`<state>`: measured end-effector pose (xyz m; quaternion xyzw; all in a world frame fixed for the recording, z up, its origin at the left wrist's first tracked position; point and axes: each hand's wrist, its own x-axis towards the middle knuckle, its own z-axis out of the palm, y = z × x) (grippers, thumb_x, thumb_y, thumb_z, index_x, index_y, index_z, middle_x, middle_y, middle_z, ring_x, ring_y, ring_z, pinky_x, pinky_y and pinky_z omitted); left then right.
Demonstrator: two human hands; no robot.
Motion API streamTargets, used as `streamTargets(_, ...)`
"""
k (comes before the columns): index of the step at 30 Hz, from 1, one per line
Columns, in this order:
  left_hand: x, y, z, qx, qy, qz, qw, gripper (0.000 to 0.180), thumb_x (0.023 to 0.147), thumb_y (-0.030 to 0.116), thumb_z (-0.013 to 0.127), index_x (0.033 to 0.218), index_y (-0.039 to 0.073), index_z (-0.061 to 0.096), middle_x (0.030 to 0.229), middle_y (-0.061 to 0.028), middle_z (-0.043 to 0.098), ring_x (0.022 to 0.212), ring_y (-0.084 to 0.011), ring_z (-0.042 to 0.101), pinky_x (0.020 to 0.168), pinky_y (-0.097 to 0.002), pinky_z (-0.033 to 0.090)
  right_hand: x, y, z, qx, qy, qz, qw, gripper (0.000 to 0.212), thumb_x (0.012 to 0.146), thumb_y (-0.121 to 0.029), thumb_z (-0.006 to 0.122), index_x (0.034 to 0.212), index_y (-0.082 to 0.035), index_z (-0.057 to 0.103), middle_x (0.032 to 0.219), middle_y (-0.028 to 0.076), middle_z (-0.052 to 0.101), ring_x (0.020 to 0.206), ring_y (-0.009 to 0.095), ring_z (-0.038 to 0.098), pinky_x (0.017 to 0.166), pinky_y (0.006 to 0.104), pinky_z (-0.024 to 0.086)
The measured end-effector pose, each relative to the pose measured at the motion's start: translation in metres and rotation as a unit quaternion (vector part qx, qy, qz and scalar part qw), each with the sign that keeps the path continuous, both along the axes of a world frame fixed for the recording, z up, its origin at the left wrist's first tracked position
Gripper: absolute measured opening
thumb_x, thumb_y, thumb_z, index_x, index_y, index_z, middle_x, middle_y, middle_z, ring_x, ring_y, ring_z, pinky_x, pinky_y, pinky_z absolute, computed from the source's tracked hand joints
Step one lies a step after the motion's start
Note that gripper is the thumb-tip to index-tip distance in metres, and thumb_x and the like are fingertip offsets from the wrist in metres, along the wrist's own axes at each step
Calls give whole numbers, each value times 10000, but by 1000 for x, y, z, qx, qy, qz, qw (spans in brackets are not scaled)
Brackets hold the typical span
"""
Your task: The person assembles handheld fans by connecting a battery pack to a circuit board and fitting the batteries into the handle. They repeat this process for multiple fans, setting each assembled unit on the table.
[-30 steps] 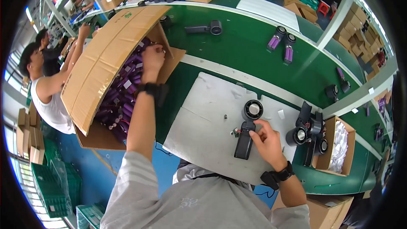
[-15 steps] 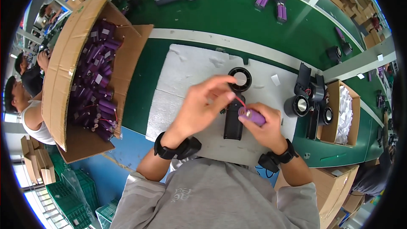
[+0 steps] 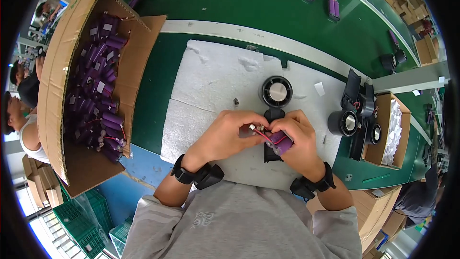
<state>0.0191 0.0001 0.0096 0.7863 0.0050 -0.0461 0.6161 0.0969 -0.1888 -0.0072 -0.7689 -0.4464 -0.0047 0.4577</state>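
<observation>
My right hand [image 3: 301, 143] is wrapped round a purple battery pack [image 3: 283, 145], with its metal cell ends toward me. My left hand [image 3: 221, 135] pinches the pack's thin wires; a red wire [image 3: 261, 134] and a small white connector [image 3: 252, 127] show by its fingers. The fingertips of both hands meet over a black handheld fan [image 3: 276, 92]. Its round head points away from me, and the handle under my hands is mostly hidden. The fan lies on a white foam sheet [image 3: 206, 74].
At left, a cardboard box [image 3: 52, 110] holds many purple battery packs [image 3: 98, 74]. Black fan parts [image 3: 342, 122] stand at right beside a small box of white paper pieces [image 3: 392, 129]. Beyond a pale rail [image 3: 230, 31], more fans lie on the green table [image 3: 268, 0]. Other people work at far left.
My left hand has come down to the battery pack and closed on its wires. The pack has turned in my right hand. The view has shifted slightly.
</observation>
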Motion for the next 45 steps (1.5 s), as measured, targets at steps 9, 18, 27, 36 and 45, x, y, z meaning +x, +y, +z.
streamTargets(9,-1,5,-10,0,-97,-36,995,310,685,-79,731,958,57,674,900,-73,672,817,-206,668,742,-290,533,-7,0,4,-34,5,-14,999,261,605,0,789,793,-74,624,719,57,616,720,259,559,598,345,464)
streamTargets(18,-2,4,-6,68,-70,-22,995,271,665,-93,722,882,64,683,912,-93,641,831,-234,656,703,-303,521,-6,4,4,-47,-5,-26,999,261,605,-9,795,791,-69,623,705,57,608,714,257,554,592,342,458)
streamTargets(27,0,-1,-11,-26,-64,10,998,262,667,-106,704,878,50,692,908,-92,645,833,-234,652,722,-303,515,-7,1,1,-47,17,-37,998,255,618,-18,801,797,-64,625,725,58,619,723,249,559,596,341,461)
streamTargets(36,2,2,-10,-34,-84,-10,996,178,734,-53,708,888,35,694,889,-81,640,772,-212,638,658,-276,486,7,-14,16,-22,113,4,993,222,687,-74,800,860,-63,662,732,65,616,655,245,572,570,330,455)
streamTargets(45,1,8,-16,-130,3,-5,992,86,870,74,705,913,0,697,856,-72,617,762,-137,609,636,-255,465,10,-12,19,-93,-82,29,992,250,709,-114,768,948,-70,711,729,53,582,608,216,573,528,329,445)
